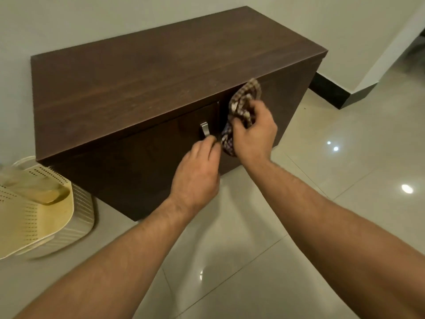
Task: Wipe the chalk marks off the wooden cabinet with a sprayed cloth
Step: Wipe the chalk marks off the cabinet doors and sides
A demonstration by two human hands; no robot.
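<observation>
The right hand (253, 134) is closed on a bunched checked cloth (241, 107), pressing it against the front of the dark wooden cabinet (142, 88), just under its top edge near the door gap. The left hand (197, 176) pinches the cloth's lower end beside a metal handle (204, 128). A perforated basket (46, 215) sits on the floor at the cabinet's left corner; its contents are blurred.

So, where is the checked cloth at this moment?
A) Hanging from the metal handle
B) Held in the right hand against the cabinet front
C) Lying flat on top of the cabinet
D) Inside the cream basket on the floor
B: the right hand grips the bunched checked cloth against the front of the cabinet, just right of the metal handle.
</observation>
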